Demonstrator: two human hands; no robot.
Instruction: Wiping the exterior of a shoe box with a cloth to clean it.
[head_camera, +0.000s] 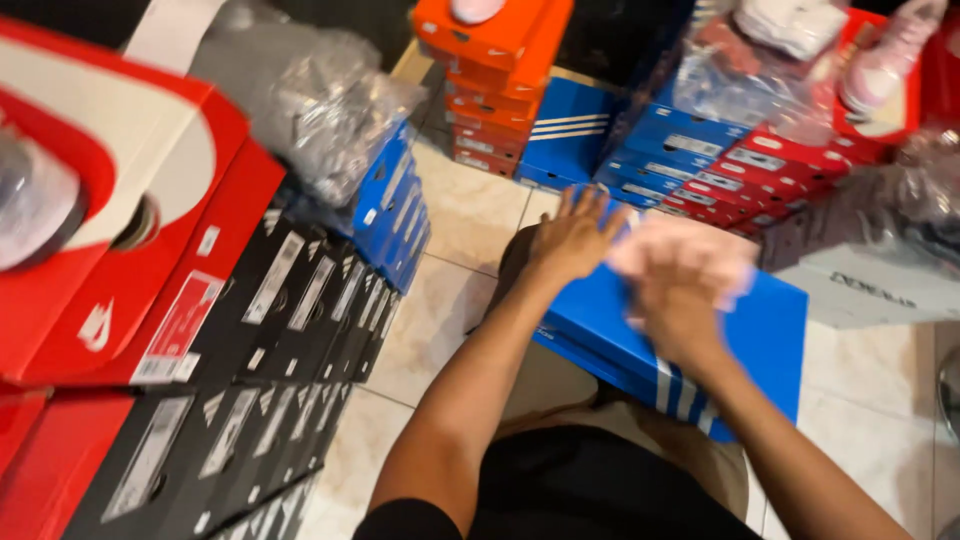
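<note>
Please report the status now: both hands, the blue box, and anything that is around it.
Left hand flat on blue box, open. Right hand blurred on the lid, by pink paper; grip unclear. Box on lap. Stacked boxes left and ahead.

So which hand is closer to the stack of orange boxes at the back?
The left hand. It lies flat on the far edge of the blue box, on the side toward the orange boxes. The right hand, blurred, sits farther back over the box's middle.

Box on lap, stacks left
</note>
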